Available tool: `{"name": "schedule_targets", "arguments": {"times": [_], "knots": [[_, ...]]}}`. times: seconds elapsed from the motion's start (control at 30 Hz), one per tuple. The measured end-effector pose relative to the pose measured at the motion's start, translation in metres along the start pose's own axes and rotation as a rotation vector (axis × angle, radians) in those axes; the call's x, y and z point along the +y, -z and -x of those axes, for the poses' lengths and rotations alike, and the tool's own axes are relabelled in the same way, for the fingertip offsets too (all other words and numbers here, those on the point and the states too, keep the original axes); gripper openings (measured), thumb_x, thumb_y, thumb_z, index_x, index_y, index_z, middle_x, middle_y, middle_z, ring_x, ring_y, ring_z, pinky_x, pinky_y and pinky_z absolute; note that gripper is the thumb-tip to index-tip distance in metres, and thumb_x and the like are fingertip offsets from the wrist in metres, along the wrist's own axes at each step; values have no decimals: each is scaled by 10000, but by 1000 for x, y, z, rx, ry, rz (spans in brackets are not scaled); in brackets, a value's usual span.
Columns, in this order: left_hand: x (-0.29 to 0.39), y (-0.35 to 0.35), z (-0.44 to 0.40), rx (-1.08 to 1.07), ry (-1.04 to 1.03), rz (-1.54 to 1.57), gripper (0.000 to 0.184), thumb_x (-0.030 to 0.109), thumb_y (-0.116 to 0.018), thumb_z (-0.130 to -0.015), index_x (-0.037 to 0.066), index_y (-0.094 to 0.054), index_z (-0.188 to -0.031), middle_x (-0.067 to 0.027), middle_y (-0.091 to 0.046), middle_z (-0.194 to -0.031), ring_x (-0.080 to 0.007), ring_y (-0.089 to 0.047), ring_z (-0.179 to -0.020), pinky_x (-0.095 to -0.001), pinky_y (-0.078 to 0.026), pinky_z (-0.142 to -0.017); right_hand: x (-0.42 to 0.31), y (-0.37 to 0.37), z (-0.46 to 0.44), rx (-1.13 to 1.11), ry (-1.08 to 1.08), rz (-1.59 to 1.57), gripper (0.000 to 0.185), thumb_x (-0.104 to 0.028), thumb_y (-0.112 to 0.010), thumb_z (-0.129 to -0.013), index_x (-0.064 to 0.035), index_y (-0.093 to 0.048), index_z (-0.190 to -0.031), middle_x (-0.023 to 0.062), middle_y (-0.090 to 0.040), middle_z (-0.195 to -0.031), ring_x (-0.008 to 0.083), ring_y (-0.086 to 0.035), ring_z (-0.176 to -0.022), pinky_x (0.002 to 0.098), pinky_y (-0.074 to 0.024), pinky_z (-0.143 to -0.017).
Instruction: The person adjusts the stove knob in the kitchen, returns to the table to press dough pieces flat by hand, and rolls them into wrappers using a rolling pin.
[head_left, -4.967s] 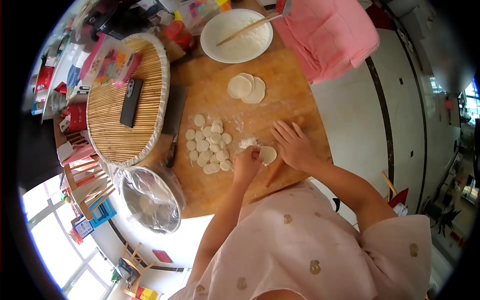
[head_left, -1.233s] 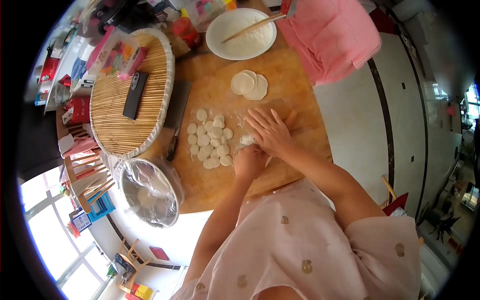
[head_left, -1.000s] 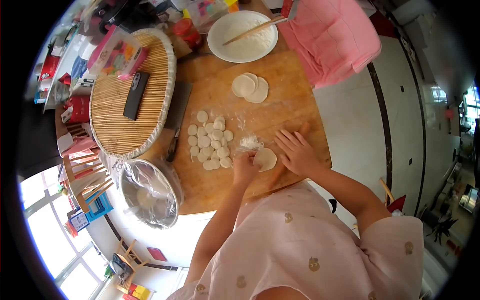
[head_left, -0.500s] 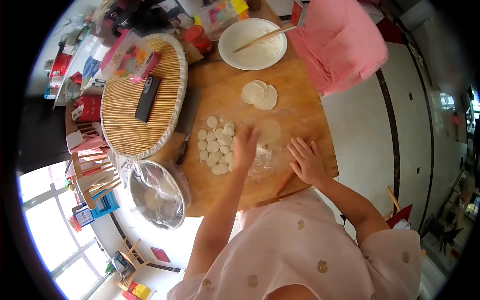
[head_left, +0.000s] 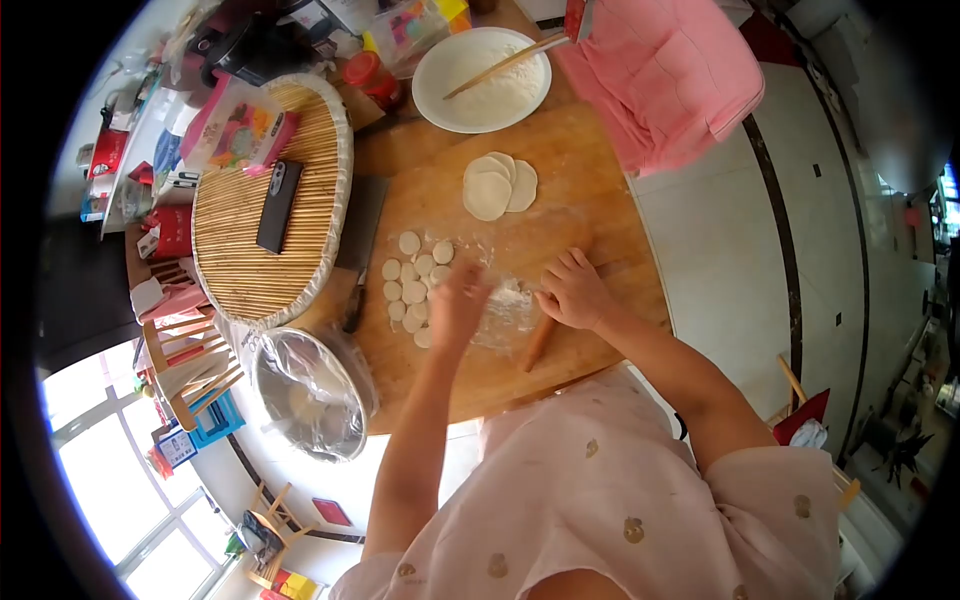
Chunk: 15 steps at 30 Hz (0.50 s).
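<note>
My left hand (head_left: 460,305) is over the right side of a cluster of small flattened dough pieces (head_left: 413,292). Its fingers are smeared by motion, so whether it holds a piece is hidden. My right hand (head_left: 578,292) lies over the upper end of a wooden rolling pin (head_left: 539,345), fingers stretched out toward the far side of the board. Between my hands a patch of loose flour (head_left: 508,300) is scattered. Farther off, several thin round dough wrappers (head_left: 487,196) overlap in a pile on the wooden board (head_left: 430,390).
A white bowl of flour (head_left: 432,85) with chopsticks (head_left: 505,66) stands at the back. To the left are a cleaver (head_left: 362,220), a round reed tray (head_left: 225,235) bearing a dark phone-like object (head_left: 279,207), and a plastic-covered metal basin (head_left: 312,395). A pink-covered chair (head_left: 670,80) stands at right.
The single wrapper between my hands has gone from there, and the pile shows one more wrapper on its near side. My left hand is now over the dough pieces. The view has shifted slightly.
</note>
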<state>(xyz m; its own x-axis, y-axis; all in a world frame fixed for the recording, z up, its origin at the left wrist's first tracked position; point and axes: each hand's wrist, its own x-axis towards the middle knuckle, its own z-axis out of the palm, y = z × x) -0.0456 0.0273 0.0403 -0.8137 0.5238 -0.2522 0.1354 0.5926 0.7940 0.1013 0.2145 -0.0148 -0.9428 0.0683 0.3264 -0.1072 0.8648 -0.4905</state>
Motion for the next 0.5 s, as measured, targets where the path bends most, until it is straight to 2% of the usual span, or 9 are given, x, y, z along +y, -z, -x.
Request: {"name": "schedule_targets", "arguments": {"times": [0.07, 0.17, 0.2, 0.27, 0.3, 0.37, 0.47, 0.5], "knots": [[-11, -24, 16, -291, 9, 17, 242, 94, -776, -834, 16, -675, -1039, -101, -738, -875, -195, -716, -807, -338, -569, -713, 0, -1, -4, -17, -34, -20, 176, -202, -702, -773, -56, -616, -820, 117, -548, -911, 324, -536, -989, 458, -402, -984], [-8, -52, 38, -170, 33, 23, 242, 87, -767, -832, 49, -698, -1061, -125, -745, -877, -257, -734, -810, -361, -577, -713, 2, 10, 2, -39, -93, 46, 159, -174, -689, -769, -56, -617, -847, 135, -561, -979, 329, -530, -1002, 466, -410, -973], [-6, -56, 43, -93, 22, 44, 205, 72, -740, -846, 41, -705, -1046, -128, -751, -887, -258, -739, -829, -361, -583, -723, 1, 9, 2, -64, -123, 75, 176, -177, -681, -786, -56, -623, -900, 143, -569, -1039, 333, -528, -1040, 473, -404, -1000], [-15, -61, 43, -79, 35, 111, 188, 75, -724, -859, 39, -707, -1043, -138, -752, -916, -289, -737, -842, -383, -580, -732, -10, 3, -13, -111, -179, 126, 227, -182, -665, -821, -54, -636, -1006, 160, -586, -1160, 342, -525, -1115, 486, -392, -1054], [-20, -64, 42, -68, 40, 142, 180, 76, -715, -866, 38, -708, -1041, -143, -752, -930, -305, -735, -849, -393, -579, -736, -14, -3, -29, -74, -174, 140, 301, -176, -655, -836, -51, -609, -1106, 157, -562, -1245, 342, -509, -1176, 493, -372, -1087], [-14, -62, 38, -50, 31, -31, 156, 59, -703, -866, 31, -702, -1019, -149, -736, -934, -341, -716, -847, -427, -566, -737, -22, -13, -63, -5, -170, 164, 464, -164, -635, -866, -46, -556, -1308, 151, -515, -1416, 341, -477, -1298, 508, -332, -1153], [7, -56, 40, -69, 1, -133, 111, 70, -682, -877, 33, -686, -981, -158, -706, -927, -386, -681, -842, -469, -542, -733, -23, -19, -69, -2, -115, 138, 533, -205, -623, -909, -57, -519, -1411, 135, -446, -1535, 297, -397, -1432, 531, -279, -1192], [11, -54, 39, -80, -15, -137, 96, 80, -674, -883, 35, -680, -968, -162, -694, -922, -400, -668, -840, -481, -533, -731, -21, -14, -59, -65, -129, 150, 537, -225, -617, -917, -64, -519, -1420, 127, -439, -1549, 279, -385, -1447, 528, -273, -1198]]}}
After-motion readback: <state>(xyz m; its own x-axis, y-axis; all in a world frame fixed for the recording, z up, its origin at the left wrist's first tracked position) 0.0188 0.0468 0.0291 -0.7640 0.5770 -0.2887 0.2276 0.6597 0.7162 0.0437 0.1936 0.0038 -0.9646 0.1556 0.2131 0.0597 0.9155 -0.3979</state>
